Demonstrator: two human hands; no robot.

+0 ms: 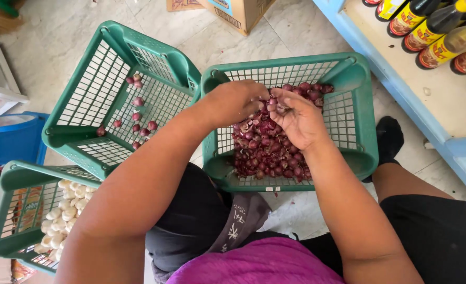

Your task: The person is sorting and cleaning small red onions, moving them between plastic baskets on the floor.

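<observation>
You are looking straight down at your two hands over a green plastic basket (356, 113) that sits on the pale tiled floor (290, 31) between your knees. The basket holds a heap of small red shallots (267, 152), piled mostly toward its left and middle.

Your left hand (235, 102) comes in from the left, knuckles up, fingers curled down onto the top of the heap. Your right hand (298, 118) is palm up just beside it, cupped, with a few shallots resting in the palm and against the fingertips. The two hands meet at the fingertips over the far part of the pile, both closed loosely around shallots. The rest of the shallots lie directly beneath and just nearer you than the hands.

To the left, touching the first basket at its corner, a second green basket (85, 84) holds only a scattering of shallots (137, 113). Nearer you on the left, a third green basket (4, 210) holds white garlic bulbs (62, 218).

On the right runs a light blue shelf (401, 89) carrying dark sauce bottles (443, 37). A cardboard box (238, 13) stands at the top edge.
</observation>
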